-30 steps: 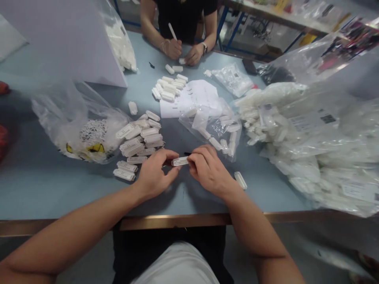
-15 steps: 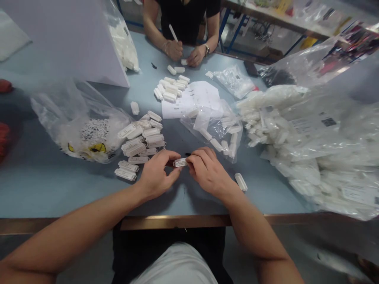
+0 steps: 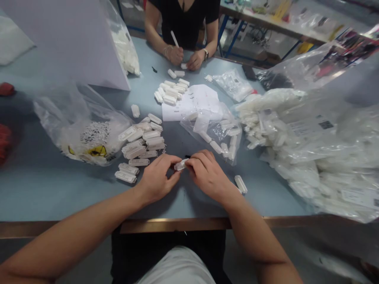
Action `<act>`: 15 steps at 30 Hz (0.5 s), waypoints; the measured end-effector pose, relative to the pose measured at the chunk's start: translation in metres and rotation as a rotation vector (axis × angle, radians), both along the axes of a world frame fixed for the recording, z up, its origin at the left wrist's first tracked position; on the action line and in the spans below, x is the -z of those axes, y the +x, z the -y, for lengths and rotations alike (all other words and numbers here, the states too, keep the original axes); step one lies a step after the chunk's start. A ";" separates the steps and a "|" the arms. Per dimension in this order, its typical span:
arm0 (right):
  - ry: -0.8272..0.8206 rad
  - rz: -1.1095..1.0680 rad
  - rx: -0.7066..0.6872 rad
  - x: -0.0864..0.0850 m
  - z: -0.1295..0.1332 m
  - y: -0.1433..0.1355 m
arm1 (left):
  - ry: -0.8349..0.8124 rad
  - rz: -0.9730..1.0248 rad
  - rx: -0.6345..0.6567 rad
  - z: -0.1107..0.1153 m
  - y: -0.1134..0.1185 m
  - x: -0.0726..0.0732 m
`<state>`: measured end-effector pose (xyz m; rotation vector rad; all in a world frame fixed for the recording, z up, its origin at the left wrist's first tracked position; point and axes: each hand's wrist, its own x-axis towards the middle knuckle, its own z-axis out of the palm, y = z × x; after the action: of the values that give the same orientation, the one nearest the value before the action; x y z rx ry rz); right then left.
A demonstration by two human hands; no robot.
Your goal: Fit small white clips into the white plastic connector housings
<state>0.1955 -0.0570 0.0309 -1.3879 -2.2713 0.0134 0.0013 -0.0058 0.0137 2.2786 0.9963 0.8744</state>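
Observation:
A small white plastic housing (image 3: 181, 165) is held between both hands above the near part of the table. My left hand (image 3: 158, 175) pinches its left end between thumb and fingers. On the other end, my right hand (image 3: 207, 172) has its fingers closed, covering that part of the piece. A small dark object (image 3: 187, 156) shows just behind the right fingertips; its kind is unclear. Several similar housings with holes and markings lie in a pile (image 3: 139, 144) left of my hands. One more white housing (image 3: 241, 184) rests to the right of my right hand.
A clear bag of small white parts (image 3: 94, 134) stands at the left. Ahead lie a bag of white housings (image 3: 220, 130) and a paper sheet (image 3: 204, 94). Large filled bags (image 3: 319, 150) occupy the right side. Across the table, a person (image 3: 183, 27) holds a white pen-like tool (image 3: 174, 38).
The white housing has turned between my fingers, its right end now tilted upward and a smoother face showing. Both hands keep their grip in nearly the same place.

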 end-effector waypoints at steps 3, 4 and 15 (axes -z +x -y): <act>-0.041 -0.096 0.032 0.002 -0.002 0.002 | 0.006 0.019 0.016 -0.001 -0.002 0.000; -0.068 -0.155 0.049 0.001 -0.002 0.002 | -0.008 0.021 0.021 -0.001 -0.002 -0.001; -0.550 -0.890 0.202 0.004 -0.009 0.004 | -0.325 0.181 -0.044 -0.002 -0.001 0.001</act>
<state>0.1994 -0.0484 0.0269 -1.4420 -1.4092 1.0339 0.0001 -0.0038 0.0128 1.8786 1.0274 0.8502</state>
